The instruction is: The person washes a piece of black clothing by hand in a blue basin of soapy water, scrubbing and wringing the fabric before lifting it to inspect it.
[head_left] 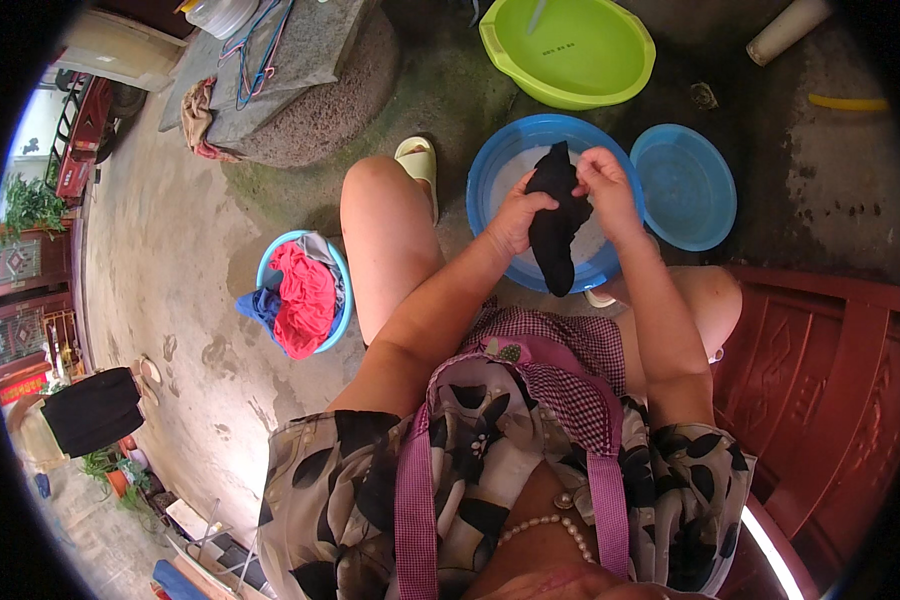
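Note:
A black sock (554,225) hangs lengthwise over the blue basin (485,165), which has pale, cloudy water in it. On its left side my left hand (518,212) is closed round the cloth, thumb on top. The fingers of my right hand (606,185) are curled together in a pinch at the sock's upper right edge. Both hands are above the water, inside the basin's rim. The sock's lower end reaches down near the rim closest to me.
Beside the basin stand a smaller blue basin (685,190) and, farther off, a lime-green basin (570,60). By my left knee, a light-blue tub (342,325) holds red, blue and grey clothes. Hangers (255,75) lie on a stone slab (310,45). A red wooden door (810,390) is at right; another person (90,410) is far left.

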Demonstrator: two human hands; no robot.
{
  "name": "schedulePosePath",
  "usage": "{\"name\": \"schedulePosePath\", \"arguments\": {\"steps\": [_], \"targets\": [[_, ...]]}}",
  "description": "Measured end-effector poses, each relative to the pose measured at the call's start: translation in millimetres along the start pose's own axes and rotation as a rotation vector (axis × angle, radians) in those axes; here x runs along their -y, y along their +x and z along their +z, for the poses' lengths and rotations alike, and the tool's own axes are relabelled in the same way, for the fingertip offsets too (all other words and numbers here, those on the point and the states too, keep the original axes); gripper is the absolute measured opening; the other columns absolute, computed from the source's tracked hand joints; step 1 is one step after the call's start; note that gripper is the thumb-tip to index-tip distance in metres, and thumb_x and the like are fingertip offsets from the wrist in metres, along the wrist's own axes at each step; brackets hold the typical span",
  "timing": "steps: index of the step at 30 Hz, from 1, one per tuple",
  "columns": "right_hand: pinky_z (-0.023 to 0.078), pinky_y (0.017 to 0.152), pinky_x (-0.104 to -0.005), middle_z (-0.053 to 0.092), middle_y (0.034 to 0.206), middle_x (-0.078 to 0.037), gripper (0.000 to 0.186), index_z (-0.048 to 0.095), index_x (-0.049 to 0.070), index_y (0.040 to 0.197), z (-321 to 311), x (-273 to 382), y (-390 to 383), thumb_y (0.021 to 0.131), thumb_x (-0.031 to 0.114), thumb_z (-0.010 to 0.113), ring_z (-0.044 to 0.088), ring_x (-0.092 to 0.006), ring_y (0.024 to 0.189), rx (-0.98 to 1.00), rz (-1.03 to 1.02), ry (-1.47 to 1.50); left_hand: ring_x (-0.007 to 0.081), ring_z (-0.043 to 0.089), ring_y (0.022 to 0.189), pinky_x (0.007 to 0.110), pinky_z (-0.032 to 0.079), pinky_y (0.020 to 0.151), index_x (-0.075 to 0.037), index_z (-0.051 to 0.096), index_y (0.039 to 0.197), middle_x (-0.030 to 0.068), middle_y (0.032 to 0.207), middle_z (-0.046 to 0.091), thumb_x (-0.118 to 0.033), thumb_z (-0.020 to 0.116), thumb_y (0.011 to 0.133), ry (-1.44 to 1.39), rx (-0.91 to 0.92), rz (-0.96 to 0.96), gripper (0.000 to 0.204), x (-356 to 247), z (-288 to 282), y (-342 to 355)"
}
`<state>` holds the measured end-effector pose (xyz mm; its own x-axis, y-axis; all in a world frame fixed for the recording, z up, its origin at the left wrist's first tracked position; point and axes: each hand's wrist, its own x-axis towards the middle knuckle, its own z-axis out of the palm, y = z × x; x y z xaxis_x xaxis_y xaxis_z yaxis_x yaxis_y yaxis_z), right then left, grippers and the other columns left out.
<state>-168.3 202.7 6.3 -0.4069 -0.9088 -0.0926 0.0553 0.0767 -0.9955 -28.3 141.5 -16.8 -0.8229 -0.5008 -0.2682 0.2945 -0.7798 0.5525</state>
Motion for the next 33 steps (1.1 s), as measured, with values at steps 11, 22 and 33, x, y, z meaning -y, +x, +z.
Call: {"name": "schedulePosePath", "arguments": {"steps": [11,22,33], "targets": [[0.046,0.062,-0.0288,0.046,0.07,-0.002,0.012,0.047,0.008,0.084,-2,6,1,0.09,0.019,0.044,0.045,-0.0112,0.063,-0.112,0.081,0.435,0.0263,0.06,0.086,0.038,0.05,0.078,-0.002,0.05,0.11,0.0132,0.098,0.059,0.004,0.05,0.064,-0.078,0.011,0.016,0.047,-5,4,-3],[0.044,0.056,-0.0246,0.047,0.069,0.0,0.018,0.048,0.009,0.078,-3,9,0,0.09,0.023,0.046,0.045,-0.009,0.061,-0.16,0.122,0.286,0.0285,0.058,0.091,0.039,0.047,0.084,0.0,0.048,0.113,0.0146,0.101,0.058,0.003,0.047,0.061,-0.141,0.042,0.007,0.052,-7,5,-2],[0.044,0.058,-0.023,0.053,0.075,-0.001,0.023,0.055,0.006,0.084,-1,8,-2,0.091,0.025,0.045,0.048,-0.0089,0.065,-0.075,0.163,0.068,0.0296,0.055,0.098,0.039,0.042,0.089,0.001,0.045,0.117,0.0147,0.109,0.056,-0.01,0.048,0.062,-0.22,0.134,-0.047,0.055,-2,-11,2]]}}
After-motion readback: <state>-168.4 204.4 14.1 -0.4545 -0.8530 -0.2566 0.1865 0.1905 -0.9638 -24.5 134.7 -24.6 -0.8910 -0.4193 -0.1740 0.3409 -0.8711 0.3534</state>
